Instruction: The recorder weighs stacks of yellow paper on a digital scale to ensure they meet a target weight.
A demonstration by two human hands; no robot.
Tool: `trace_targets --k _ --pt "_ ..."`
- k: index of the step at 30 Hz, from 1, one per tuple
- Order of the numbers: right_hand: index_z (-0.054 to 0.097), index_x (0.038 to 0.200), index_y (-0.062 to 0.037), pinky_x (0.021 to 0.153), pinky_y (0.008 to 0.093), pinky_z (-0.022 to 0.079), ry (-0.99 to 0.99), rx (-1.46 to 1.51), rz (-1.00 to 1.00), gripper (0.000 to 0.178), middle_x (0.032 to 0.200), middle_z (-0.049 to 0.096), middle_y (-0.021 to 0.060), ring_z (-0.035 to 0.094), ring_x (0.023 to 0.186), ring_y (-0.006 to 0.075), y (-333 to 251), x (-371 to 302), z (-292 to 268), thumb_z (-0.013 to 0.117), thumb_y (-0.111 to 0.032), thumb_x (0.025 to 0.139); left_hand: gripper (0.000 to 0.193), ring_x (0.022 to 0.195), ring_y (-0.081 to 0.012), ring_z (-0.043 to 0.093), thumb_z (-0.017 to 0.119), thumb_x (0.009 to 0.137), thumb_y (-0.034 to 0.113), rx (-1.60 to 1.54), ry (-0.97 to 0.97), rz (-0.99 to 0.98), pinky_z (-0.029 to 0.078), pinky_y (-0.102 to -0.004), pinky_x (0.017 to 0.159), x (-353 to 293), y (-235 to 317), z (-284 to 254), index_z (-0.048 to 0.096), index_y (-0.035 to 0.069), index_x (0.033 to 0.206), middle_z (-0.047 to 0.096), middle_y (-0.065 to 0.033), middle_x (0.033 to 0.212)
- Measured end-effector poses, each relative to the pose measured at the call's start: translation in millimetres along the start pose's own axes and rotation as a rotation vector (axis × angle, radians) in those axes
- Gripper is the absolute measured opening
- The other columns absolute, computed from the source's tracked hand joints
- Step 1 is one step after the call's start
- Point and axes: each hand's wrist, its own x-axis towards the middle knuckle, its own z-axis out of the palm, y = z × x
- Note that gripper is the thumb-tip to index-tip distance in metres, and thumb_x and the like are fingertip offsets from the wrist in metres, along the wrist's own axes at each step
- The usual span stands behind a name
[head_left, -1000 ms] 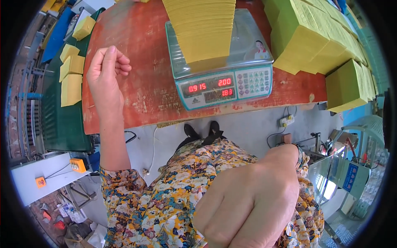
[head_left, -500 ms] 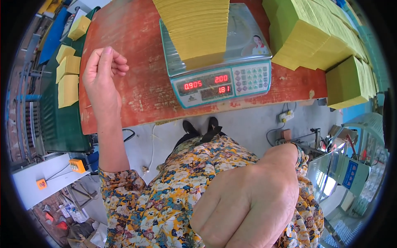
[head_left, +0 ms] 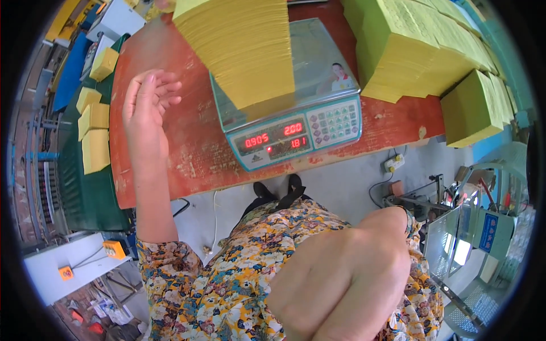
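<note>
A tall stack of yellow paper sheets [head_left: 244, 62] stands on the metal pan of a teal-rimmed digital scale [head_left: 335, 128], whose display is lit with red digits. My left hand [head_left: 147, 111] hovers over the red table, left of the scale, touching neither scale nor stack. Its fingers are loosely bent and apart, with nothing in them. Close to the camera, in front of the flowered top, is my right hand [head_left: 335, 278]. Only its back and knuckles show; the fingers are bent down out of sight, so what they hold, if anything, is hidden.
More yellow paper stacks [head_left: 409, 57] fill the right side of the worn red table [head_left: 176, 165]. One paper block [head_left: 472, 111] stands at its right corner. Several small yellow blocks [head_left: 95, 150] sit on a green surface at left. Machinery [head_left: 455, 238] is at lower right.
The table, scale and stack have shifted down and slightly left in the picture. My left fingers, earlier with thumb and forefinger close together, have spread. The right hand stays near the camera.
</note>
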Motion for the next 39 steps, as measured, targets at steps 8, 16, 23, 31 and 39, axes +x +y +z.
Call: trace_targets --k 8,16,23,31,39 --pt "0.064 0.097 0.0035 0.077 0.0311 0.048 0.57 -1.09 0.114 0.023 0.09 0.067 0.0105 0.061 0.085 0.0173 -34 25 -100 0.053 -0.016 0.097 0.048 0.117 -0.0228 0.054 0.045 0.103 0.037 -0.338 -0.016 -0.266 0.045 -0.0392 0.096 46 -49 14 0.048 0.003 0.135 0.058 -0.0151 0.126" --pt "0.043 0.145 -0.0046 0.107 0.0321 0.036 0.836 -0.996 0.185 0.049 0.144 0.048 0.0086 0.045 0.131 0.0185 11 43 -242 0.041 -0.033 0.105 0.044 0.108 -0.0186 0.06 0.049 0.1 0.036 -0.566 -0.033 -0.342 0.053 -0.0374 0.089 50 -82 69 0.05 0.005 0.132 0.06 -0.0073 0.119" --pt "0.038 0.148 -0.0036 0.111 0.0307 0.03 0.748 -0.821 0.234 0.055 0.147 0.044 0.0086 0.039 0.136 0.0172 20 19 -226 0.036 -0.039 0.106 0.042 0.112 -0.0182 0.059 0.049 0.1 0.035 -0.548 -0.004 -0.328 0.052 -0.0361 0.091 20 -82 82 0.05 0.007 0.132 0.059 -0.006 0.122" --pt "0.042 0.144 -0.0006 0.112 0.0327 0.031 0.83 -1.042 0.105 0.05 0.143 0.048 0.0156 0.043 0.134 0.0229 25 -21 -188 0.042 -0.032 0.104 0.055 0.124 -0.0252 0.052 0.043 0.101 0.045 -0.552 -0.02 -0.475 0.046 -0.0438 0.102 -33 -71 70 0.043 0.007 0.141 0.052 -0.0118 0.136" --pt "0.052 0.131 -0.0001 0.096 0.038 0.047 1.124 -1.217 0.115 0.044 0.12 0.061 0.0181 0.061 0.11 0.0278 -1 -64 -165 0.053 -0.028 0.096 0.066 0.126 -0.0242 0.051 0.039 0.101 0.054 -0.472 -0.272 -0.43 0.043 -0.039 0.104 30 48 74 0.039 0.005 0.146 0.049 -0.0091 0.143"
